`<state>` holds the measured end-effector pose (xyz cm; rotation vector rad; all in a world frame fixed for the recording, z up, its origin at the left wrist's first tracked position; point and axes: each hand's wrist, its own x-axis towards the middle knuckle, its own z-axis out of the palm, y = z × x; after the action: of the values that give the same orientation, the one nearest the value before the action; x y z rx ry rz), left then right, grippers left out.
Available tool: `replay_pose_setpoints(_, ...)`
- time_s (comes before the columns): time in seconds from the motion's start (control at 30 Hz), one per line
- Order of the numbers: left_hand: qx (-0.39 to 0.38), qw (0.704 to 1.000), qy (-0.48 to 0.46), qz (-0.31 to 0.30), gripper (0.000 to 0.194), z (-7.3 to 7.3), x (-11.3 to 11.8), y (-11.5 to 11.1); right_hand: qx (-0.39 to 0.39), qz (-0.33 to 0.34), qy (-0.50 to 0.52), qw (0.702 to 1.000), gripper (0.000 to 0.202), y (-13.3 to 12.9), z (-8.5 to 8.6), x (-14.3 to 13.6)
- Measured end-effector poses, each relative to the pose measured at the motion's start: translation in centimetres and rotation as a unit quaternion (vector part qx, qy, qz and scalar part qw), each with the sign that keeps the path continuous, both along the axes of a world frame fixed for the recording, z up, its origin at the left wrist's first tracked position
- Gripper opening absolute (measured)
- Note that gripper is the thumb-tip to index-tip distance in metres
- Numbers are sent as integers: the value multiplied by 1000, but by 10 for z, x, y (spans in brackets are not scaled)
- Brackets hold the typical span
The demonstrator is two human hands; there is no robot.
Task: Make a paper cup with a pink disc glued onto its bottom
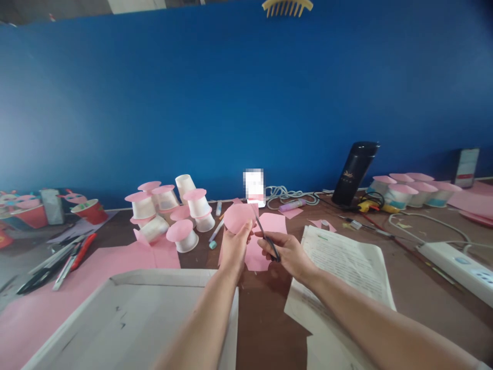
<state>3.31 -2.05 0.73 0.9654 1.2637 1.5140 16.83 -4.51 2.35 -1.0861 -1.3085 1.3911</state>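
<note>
– Where is the disc (235, 218)?

– Up in the left hand (237, 242), near the middle of the view, in front of the upright phone (254, 190) and above the pink paper (257, 258) on the table (265, 318)

– And how would it handle?

– It looks like thin card or stout paper, so I'd judge it very light, a little springy, hardly slippery. It should hold flat on its own but crease if pinched hard or bent over a finger

– Where to take hold, then?

– By the rim, low down, thumb on the face and fingers behind, well clear of the blades. That is about how the left hand has it: the thumb lies upward along the lower right part, and the fingers are mostly hidden behind

– What of the right hand (285, 253)?

– It grasps the scissors (276, 253) by the handles, fingers curled round them, blades slanting up and leftward to the disc's right edge. Whether they touch it, or how far they are parted, I cannot tell

– And the arms?

– Both reach forward, converging: the left rises over the box (162, 318), wrist fairly straight; the right slants in from the lower right, across the printed sheets (346, 262), its hand turned inward
</note>
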Motion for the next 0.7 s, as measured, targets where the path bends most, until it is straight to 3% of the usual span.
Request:
replay_pose_setpoints(0.2,19,999,29,-21,47,-6,-1,2,6,-7,10,1000,59,0,2,1)
replay_pose_setpoints(0.7,21,999,33,-25,45,2,-2,-1,4,-17,4,1000,59,-1,4,1)
